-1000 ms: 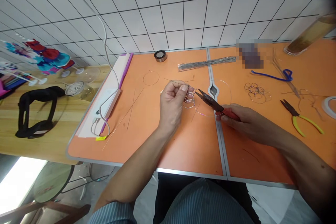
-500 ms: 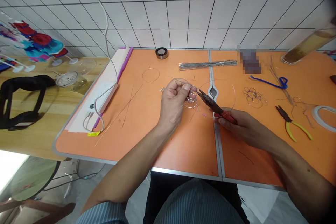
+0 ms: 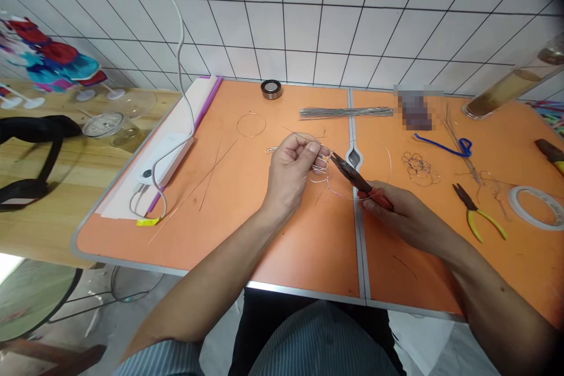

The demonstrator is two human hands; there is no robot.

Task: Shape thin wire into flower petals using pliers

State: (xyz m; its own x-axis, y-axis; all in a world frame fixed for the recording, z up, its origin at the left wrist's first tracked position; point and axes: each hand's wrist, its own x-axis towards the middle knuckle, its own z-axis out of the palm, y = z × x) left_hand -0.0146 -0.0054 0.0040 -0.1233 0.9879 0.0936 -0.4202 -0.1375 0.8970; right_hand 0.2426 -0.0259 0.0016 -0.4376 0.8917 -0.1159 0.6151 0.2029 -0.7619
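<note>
Between thumb and fingers, my left hand (image 3: 291, 170) pinches a piece of bent thin wire (image 3: 321, 171) with several loops and a large open ring. My right hand (image 3: 390, 202) is closed round the red handles of dark-jawed pliers (image 3: 350, 173). The tips of the pliers meet the wire just right of my left fingertips; whether the jaws bite on it is too small to tell. Part of the wirework is hidden behind my left fingers. Both hands are held over the orange table (image 3: 238, 241), near its metal seam.
Behind lie a bundle of straight wires (image 3: 346, 113) and a tape roll (image 3: 271, 89). To the right are a looped wire piece (image 3: 420, 168), blue wire (image 3: 445, 145), yellow-handled pliers (image 3: 478, 214) and a white ring roll (image 3: 537, 207). A power strip (image 3: 170, 158) with a cable stands left.
The camera view has turned slightly to the right, so the table's things sit a little further left. Both hands keep nearly the same hold on the wire and pliers.
</note>
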